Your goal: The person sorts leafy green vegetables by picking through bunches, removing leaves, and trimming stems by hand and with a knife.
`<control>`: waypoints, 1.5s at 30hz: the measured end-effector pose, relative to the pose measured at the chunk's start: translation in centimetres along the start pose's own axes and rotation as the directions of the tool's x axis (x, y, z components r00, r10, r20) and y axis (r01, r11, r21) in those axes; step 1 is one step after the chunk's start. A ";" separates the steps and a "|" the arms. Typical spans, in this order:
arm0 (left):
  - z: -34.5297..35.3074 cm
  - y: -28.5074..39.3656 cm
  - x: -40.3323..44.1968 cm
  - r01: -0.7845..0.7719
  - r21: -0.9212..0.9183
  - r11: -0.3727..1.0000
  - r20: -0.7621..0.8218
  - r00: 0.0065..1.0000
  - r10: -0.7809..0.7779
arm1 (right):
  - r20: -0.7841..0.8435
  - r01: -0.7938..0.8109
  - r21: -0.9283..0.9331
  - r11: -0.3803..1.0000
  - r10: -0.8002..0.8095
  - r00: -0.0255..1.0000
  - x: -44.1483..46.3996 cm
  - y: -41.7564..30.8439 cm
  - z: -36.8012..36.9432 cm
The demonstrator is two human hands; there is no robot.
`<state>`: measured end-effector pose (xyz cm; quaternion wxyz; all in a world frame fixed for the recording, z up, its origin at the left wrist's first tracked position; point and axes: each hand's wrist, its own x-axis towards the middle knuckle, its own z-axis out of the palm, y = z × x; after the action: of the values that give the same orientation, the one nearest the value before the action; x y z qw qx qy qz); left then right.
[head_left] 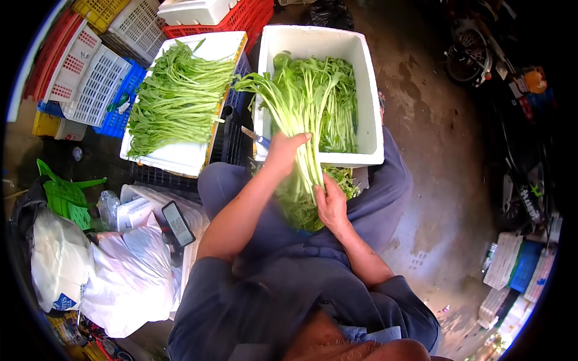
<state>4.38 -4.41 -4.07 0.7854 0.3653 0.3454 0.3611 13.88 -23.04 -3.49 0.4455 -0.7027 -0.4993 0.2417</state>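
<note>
Well, head view: I've got the L hand (288, 155) mid-frame, forearm angled up from lower L, thumb laid across the bunch of greens (306, 120), other fingers hidden behind. R hand (331, 201) is lower, just R of ctr, fingers a bit apart & touching the stalk ends; can't tell if they pinch. Bunch tilts up-L, leaves over the foam box (370, 114). Blue-handled knife (263, 142) pokes out by the L hand; can't tell if gripped.

Foam box, top ctr, holds more leafy greens (340, 102). White tray (185, 163), upper L, has stalks (180, 102) laid crosswise. Loose trimmings (301, 210) sit btwn the knees, below the box.
</note>
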 end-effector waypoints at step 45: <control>0.5 1.5 -1.3 0.202 0.052 0.978 0.166 0.964 -0.208 | 0.324 -0.202 0.215 0.955 0.125 0.938 6.8 0.4 -2.8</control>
<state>3.62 -4.96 -2.25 0.8388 0.3708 0.3189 0.2393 18.86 -17.95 -1.74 0.4239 -0.6354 -0.4680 0.4444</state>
